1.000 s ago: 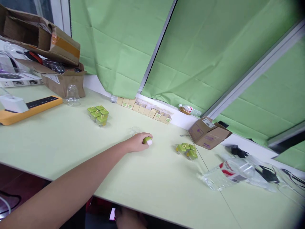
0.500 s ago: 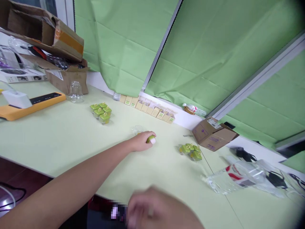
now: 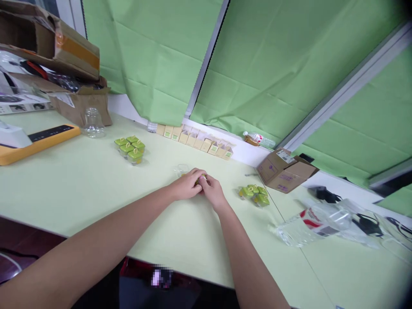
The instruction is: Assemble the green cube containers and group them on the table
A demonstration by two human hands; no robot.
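My left hand (image 3: pixel 186 185) and my right hand (image 3: pixel 212 192) meet over the middle of the table, fingers closed around a small green lid (image 3: pixel 201 180). Most of that piece is covered by my fingers. Just behind my left hand lies a clear plastic container (image 3: pixel 183 170), partly hidden. To the left stands a cluster of small clear cups with green lids (image 3: pixel 130 149), each lid bearing a pale loop. A similar cluster of green-lidded cups (image 3: pixel 255 195) sits to the right of my hands.
A row of small tan boxes (image 3: pixel 192 139) lines the wall. At right are a cardboard box (image 3: pixel 286 171) and a large clear bottle (image 3: pixel 317 225) on its side. At left are an orange-and-black device (image 3: pixel 45 139), a clear jar (image 3: pixel 93 123) and stacked cardboard boxes (image 3: pixel 80 105).
My right hand has moved from the near edge forward to meet my left hand and now grips the green lid with it. The view has shifted slightly.
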